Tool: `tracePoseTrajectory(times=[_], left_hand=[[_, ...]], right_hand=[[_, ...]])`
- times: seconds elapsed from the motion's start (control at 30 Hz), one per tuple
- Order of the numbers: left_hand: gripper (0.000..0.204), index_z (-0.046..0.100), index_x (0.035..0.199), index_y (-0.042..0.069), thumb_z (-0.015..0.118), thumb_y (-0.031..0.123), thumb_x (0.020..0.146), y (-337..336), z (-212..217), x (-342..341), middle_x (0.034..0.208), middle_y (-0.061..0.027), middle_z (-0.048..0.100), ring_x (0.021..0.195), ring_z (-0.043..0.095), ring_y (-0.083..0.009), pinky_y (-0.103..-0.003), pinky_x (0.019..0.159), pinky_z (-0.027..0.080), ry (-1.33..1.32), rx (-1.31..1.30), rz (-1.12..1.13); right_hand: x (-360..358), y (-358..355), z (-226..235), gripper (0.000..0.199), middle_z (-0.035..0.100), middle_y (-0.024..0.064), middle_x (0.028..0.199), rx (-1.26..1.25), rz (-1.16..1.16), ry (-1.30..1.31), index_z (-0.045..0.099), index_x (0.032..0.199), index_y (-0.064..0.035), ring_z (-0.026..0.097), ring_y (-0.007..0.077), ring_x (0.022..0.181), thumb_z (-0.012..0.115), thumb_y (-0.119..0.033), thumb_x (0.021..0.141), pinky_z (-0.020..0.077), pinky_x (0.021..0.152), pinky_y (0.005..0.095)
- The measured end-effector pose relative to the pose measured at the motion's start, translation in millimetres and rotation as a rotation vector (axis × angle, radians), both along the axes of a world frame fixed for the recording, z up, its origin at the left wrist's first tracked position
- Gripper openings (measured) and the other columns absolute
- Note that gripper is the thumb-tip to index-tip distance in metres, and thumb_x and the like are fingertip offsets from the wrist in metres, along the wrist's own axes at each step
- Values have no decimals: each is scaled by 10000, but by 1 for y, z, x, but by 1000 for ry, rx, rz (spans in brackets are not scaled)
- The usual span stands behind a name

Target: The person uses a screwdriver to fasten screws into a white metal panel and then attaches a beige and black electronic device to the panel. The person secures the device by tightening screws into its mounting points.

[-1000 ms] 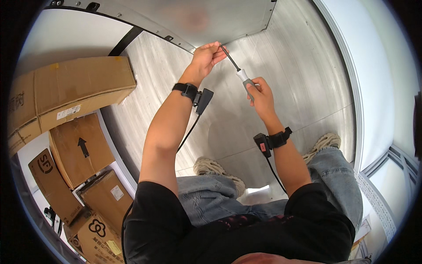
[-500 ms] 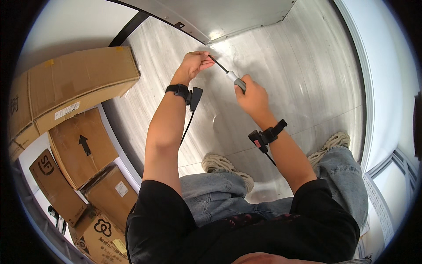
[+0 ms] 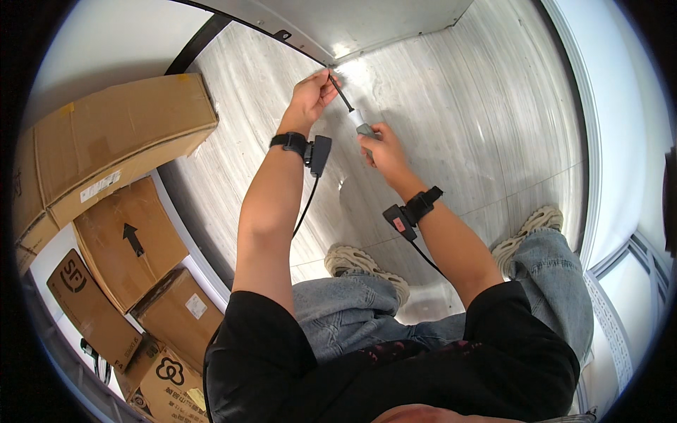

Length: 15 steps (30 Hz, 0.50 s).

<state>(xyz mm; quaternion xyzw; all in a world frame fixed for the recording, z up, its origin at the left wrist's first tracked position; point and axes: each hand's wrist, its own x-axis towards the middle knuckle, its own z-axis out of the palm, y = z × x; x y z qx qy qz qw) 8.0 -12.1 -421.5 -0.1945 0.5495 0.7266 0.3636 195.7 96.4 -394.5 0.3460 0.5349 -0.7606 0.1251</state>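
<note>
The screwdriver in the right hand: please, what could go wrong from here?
The screwdriver in the right hand points toward the fingertips of the left hand, so a slip could poke them.
The left fingertips are close to the lower corner of the metal panel; a sudden movement might scrape them there.
A black cable hangs from the right wrist's device, and could perhaps catch on something.

right hand [image 3: 385, 152] gripping a grey-handled screwdriver [image 3: 357, 118], left hand [image 3: 311, 95] at its tip, metal panel [image 3: 374, 25] beyond
</note>
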Motion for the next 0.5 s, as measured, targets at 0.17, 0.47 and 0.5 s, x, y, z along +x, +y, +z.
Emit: tracePoseTrajectory(times=[0.17,0.47,0.5], left_hand=[[175,596,1008,25,481,145,954,8,-11,-5,858,-40,613,726,599,-121,-210,638,518,-42,-5,150],[188,586,1009,-8,510,151,944,12,-10,-13,869,-60,604,755,595,-143,-219,661,517,-14,-10,161],[187,587,1006,-8,513,151,942,13,-9,-14,873,-61,606,757,596,-145,-221,660,517,-11,-22,155]], right_hand=[[-16,-8,-9,294,546,25,821,110,25,2,506,1022,-55,523,119,547,596,-284,861,403,492,271],[-23,-15,-8,287,537,30,823,48,0,-16,496,1017,-54,538,122,555,586,-284,871,404,491,275],[-23,-15,-10,283,535,29,819,47,-5,-16,496,1013,-55,536,123,553,587,-283,872,402,492,275]])
